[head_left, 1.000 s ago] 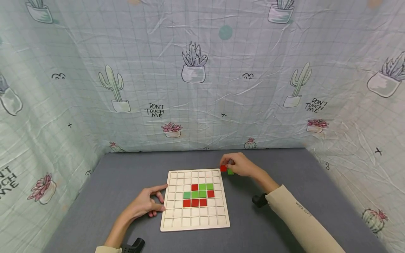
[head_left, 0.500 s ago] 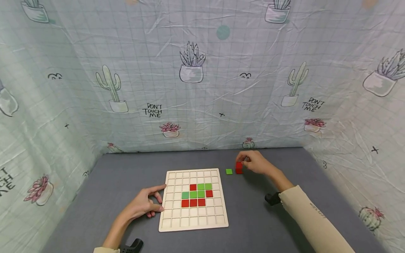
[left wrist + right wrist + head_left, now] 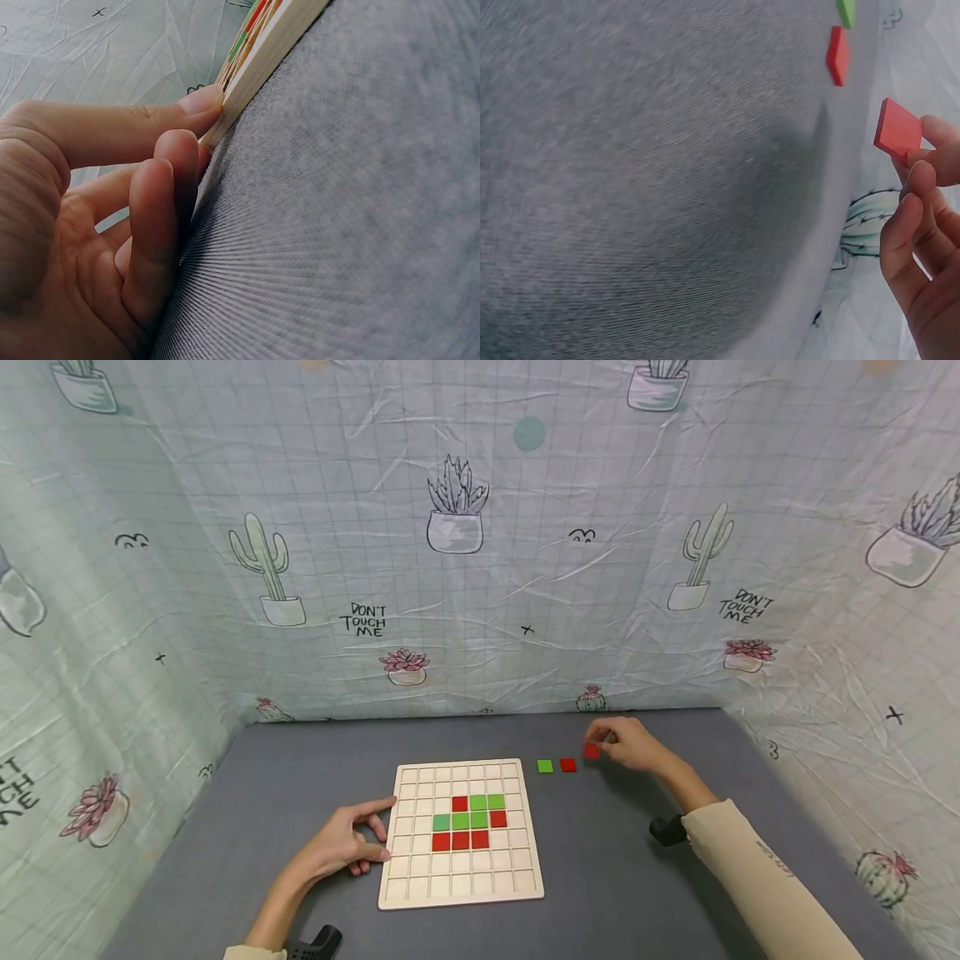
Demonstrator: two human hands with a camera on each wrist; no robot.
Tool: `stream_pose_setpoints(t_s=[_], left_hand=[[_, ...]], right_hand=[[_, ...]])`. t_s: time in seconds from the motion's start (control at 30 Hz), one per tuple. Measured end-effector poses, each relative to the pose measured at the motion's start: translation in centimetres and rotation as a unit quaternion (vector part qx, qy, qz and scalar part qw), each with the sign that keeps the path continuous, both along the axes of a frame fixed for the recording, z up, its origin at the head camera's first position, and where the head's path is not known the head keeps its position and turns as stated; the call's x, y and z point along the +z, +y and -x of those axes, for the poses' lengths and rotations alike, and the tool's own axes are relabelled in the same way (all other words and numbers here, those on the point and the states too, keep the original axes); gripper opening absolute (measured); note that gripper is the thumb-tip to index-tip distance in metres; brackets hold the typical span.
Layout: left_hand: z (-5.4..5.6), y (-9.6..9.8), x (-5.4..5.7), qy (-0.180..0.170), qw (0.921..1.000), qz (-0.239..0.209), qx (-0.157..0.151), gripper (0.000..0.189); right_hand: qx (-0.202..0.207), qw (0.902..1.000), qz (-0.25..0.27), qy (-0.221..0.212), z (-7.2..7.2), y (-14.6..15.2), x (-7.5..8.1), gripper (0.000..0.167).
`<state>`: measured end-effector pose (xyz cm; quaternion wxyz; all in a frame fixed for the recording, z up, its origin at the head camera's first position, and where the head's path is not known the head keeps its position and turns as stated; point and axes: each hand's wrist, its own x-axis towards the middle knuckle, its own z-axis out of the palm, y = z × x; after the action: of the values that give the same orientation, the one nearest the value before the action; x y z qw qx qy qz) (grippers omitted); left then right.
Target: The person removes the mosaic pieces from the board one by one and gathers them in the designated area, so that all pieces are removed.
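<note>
A wooden grid board [image 3: 461, 883] lies on the table, with red tiles [image 3: 461, 841] and green tiles [image 3: 478, 820] set in its middle cells. My left hand [image 3: 347, 840] rests at its left side, thumb and index fingertips spread along the edge. In the left wrist view the thumb tip [image 3: 206, 99] presses the board's side while other fingers curl loosely below. Beyond the board's far right corner, my right hand [image 3: 628, 745] pinches a red square tile [image 3: 900, 129] between thumb and fingertips, held above the table. Left of it, a loose green tile [image 3: 545, 766] and red tile [image 3: 567, 765] lie flat in a row.
The grey table [image 3: 615, 877] runs back to a patterned curtain [image 3: 480, 635] that hangs behind and along both sides. Black wrist straps sit on both arms, near the beige sleeves [image 3: 757, 868].
The right hand has moved right in steps. A green tile and a red tile now lie apart on the table, and a second red tile is pinched. The left hand stays put.
</note>
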<state>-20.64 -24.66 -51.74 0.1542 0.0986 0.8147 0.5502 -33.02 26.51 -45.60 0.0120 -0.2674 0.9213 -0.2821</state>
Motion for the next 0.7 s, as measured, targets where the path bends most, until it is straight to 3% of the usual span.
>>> stream_pose_setpoints(t_s=[0.7], left_hand=[[0.1, -0.1, -0.2, 0.014, 0.9998, 0.016, -0.006, 0.090]], right_hand=[[-0.004, 0.9997, 0.005, -0.025, 0.0, 0.7, -2.4, 0.024]])
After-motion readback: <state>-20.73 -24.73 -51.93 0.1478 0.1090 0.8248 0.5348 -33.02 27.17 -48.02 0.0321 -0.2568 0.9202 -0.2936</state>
